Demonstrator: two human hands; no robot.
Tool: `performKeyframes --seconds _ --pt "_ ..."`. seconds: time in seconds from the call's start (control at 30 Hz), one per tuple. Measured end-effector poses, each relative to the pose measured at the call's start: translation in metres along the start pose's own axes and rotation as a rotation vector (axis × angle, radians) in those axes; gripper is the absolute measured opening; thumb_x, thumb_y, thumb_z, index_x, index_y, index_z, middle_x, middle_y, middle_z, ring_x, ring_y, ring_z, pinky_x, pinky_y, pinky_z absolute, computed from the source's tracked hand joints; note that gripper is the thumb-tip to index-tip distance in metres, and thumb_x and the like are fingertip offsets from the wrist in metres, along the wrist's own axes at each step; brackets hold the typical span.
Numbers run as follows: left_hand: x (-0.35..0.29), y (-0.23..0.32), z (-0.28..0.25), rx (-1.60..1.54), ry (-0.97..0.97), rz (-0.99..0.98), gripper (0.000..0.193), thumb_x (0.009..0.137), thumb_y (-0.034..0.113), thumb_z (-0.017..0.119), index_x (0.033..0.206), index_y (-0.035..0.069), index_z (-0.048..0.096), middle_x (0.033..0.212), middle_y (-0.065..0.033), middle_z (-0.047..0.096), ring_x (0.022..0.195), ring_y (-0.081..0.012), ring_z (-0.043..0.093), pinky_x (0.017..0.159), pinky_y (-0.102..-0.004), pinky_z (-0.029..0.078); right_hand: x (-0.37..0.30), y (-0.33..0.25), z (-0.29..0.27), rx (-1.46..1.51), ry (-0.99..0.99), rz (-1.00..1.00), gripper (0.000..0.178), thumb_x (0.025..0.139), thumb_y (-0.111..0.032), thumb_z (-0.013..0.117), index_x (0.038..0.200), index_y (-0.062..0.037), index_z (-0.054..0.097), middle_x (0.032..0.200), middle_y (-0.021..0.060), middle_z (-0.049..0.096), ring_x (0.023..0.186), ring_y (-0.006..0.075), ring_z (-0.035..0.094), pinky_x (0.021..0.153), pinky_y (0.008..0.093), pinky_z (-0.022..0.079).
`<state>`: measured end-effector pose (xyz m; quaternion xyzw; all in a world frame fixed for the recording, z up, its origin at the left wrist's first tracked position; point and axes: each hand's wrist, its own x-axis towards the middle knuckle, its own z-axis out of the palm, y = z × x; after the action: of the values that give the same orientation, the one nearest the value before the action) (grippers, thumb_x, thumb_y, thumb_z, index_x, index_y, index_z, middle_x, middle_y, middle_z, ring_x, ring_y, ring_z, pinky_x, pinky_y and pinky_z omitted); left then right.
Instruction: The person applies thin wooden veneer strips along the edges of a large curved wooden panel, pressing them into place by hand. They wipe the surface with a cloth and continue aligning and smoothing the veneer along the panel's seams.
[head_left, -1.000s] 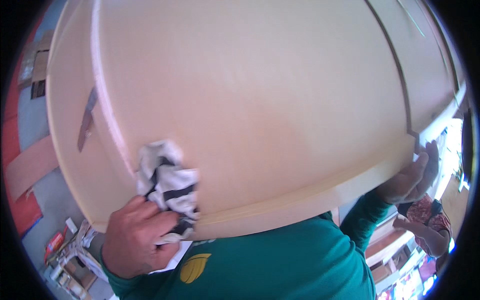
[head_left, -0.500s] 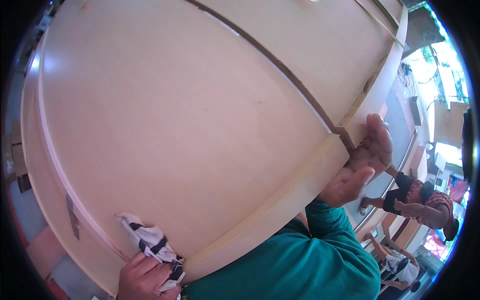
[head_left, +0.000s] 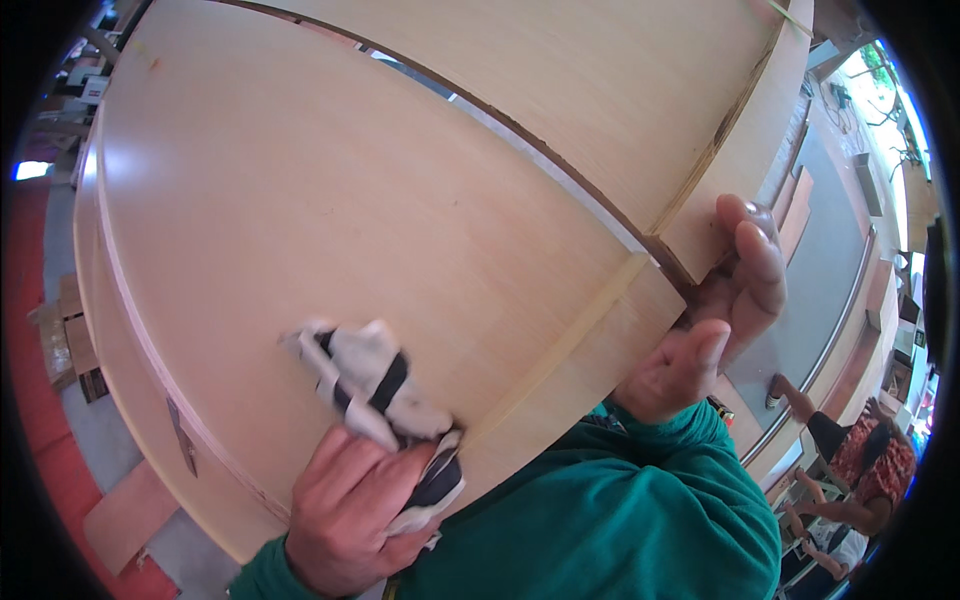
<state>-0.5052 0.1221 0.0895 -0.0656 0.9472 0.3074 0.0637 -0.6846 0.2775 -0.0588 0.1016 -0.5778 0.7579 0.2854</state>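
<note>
In my left hand point(head_left: 350, 510) is a crumpled white cloth with black stripes point(head_left: 370, 375), its loose end lying on a large pale wooden panel point(head_left: 300, 220). The fingers are closed around the cloth, close to the raised wooden rim point(head_left: 570, 370) on the panel's near side. At the right corner my right hand point(head_left: 715, 310) rests with its palm against the panel's edge. Its thumb and fingers stand apart, and part of the palm is hidden behind the wood. A second wooden piece point(head_left: 620, 100) lies beyond a narrow gap.
A metal hinge plate or bracket point(head_left: 183, 437) sits on the panel's left side. Wood offcuts point(head_left: 130, 515) lie on the floor at left. At right, other people point(head_left: 870, 455) are near a metal rail point(head_left: 815, 385) and more boards.
My left hand has moved up and to the right with the cloth, farther onto the panel. My right hand stays at the corner. The view has shifted, showing more floor on both sides.
</note>
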Motion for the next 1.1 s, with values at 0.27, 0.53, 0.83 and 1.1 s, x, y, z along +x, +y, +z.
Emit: performKeyframes --seconds 0.27,0.53,0.83,1.1 --pt "0.171 0.068 0.124 -0.283 -0.009 0.170 0.041 0.087 0.006 0.077 0.127 -0.003 0.079 0.095 -0.0169 0.067 0.084 -0.0358 0.066 0.077 -0.0424 0.056 0.045 0.071 -0.099 0.008 -0.071 -0.120 0.060 0.105 -0.047 0.061 0.139 0.0025 0.060 0.139 0.0274 0.059 0.130 0.0341 0.059 0.112 0.0490 0.046" --pt "0.175 0.081 0.122 -0.099 -0.085 0.197 0.048 0.083 0.006 0.083 0.129 -0.005 0.077 0.095 -0.0165 0.069 0.087 -0.0378 0.068 0.076 -0.0455 0.058 0.067 0.083 -0.130 0.006 -0.148 -0.120 0.050 0.102 -0.042 0.062 0.133 -0.0031 0.066 0.132 0.0239 0.064 0.122 0.0324 0.061 0.107 0.0485 0.044" --pt "0.056 0.053 0.076 -0.112 -0.040 0.006 0.039 0.095 0.020 0.075 0.121 -0.009 0.073 0.146 -0.0290 0.065 0.104 -0.0330 0.071 0.089 -0.0442 0.060 0.038 0.050 -0.093 -0.020 -0.228 -0.162 0.053 0.101 -0.045 0.064 0.135 -0.0037 0.066 0.132 0.0241 0.066 0.123 0.0332 0.062 0.108 0.0490 0.042" --pt "0.079 0.045 0.086 -0.224 0.067 0.063 0.070 0.077 -0.006 0.083 0.145 -0.004 0.067 0.137 -0.0181 0.074 0.109 -0.0358 0.073 0.095 -0.0431 0.062 0.053 0.047 -0.094 0.205 -0.230 -0.204 0.074 0.112 -0.058 0.056 0.151 0.0058 0.056 0.151 0.0310 0.057 0.143 0.0374 0.053 0.121 0.0511 0.039"
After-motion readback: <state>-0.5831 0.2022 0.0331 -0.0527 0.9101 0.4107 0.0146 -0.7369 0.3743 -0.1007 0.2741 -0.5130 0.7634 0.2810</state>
